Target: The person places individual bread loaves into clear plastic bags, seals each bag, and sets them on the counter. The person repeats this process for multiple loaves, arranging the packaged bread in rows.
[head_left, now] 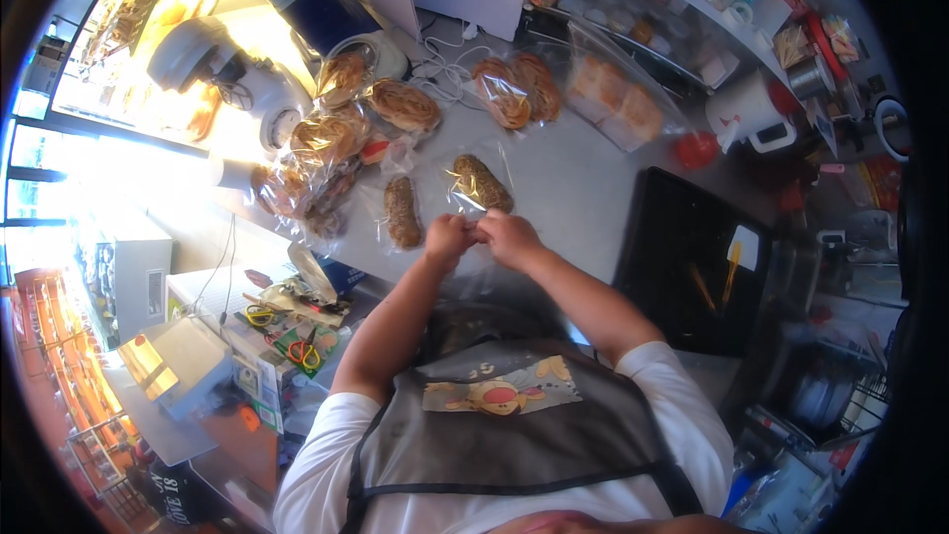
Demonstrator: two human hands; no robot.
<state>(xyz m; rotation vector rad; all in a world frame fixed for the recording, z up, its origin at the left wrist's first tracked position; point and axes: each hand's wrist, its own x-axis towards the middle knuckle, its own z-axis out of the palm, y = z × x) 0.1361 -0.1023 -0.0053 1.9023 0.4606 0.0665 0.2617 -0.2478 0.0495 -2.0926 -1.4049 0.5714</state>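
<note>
Surface: a smooth, light grey surface [568,198] spreads ahead of the fingers and to either side of them.
Room, left: strong light floods in from a window [40,173] well to the left of the fingers; nearer, scissors with yellow handles [259,314] and scissors with orange handles [302,350] lie among clutter, left of the fingers and closer to the body.
Room, right: a large black tray [667,257] sits to the right of the fingers, a white scraper [744,247] and yellow-handled tools in it; farther off, ahead and right, stands a white pitcher [756,111].
Bagged breads: a pile of golden loaves [326,138] in shiny film lies ahead and left of the fingers; two rounder buns [502,91] lie straight ahead, well apart from them; a bag of pale golden bread [615,104] lies ahead and right.
Seeded loaf: one oblong brown loaf [481,183], its crust rough and speckled, lies just ahead of the fingers inside a glossy clear bag [499,160], slightly slanted.
Second loaf: a similar wrapped loaf [401,210] lies near, left of the fingers.
Fingers: the left fingers [464,223] and right fingers [485,228] meet, clamped on the bag's near end; their exact grip is hidden.
</note>
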